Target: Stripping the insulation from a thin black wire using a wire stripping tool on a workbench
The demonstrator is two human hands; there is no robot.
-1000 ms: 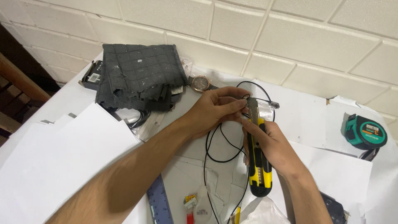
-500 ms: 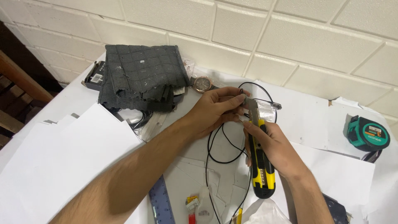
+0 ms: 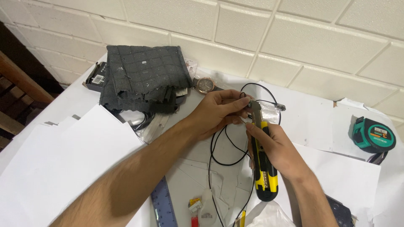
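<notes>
Head view: left hand (image 3: 216,112) pinched a thin black wire (image 3: 227,147) at tabletop (image 3: 63,168) centre, fingers (image 3: 240,103) closed on it. Right hand (image 3: 275,147) gripped a yellow utility knife (image 3: 264,168), its tip meeting the wire just at 3 o'clock of the left fingertips. Wire looped down toward 6 o'clock. Grey cloth (image 3: 143,77) at 11 o'clock, watch (image 3: 205,85) at 12, tape measure (image 3: 372,134) at 3. Risk: the blade sat so near the fingertips that a slip could likely nick skin or sever the wire.
</notes>
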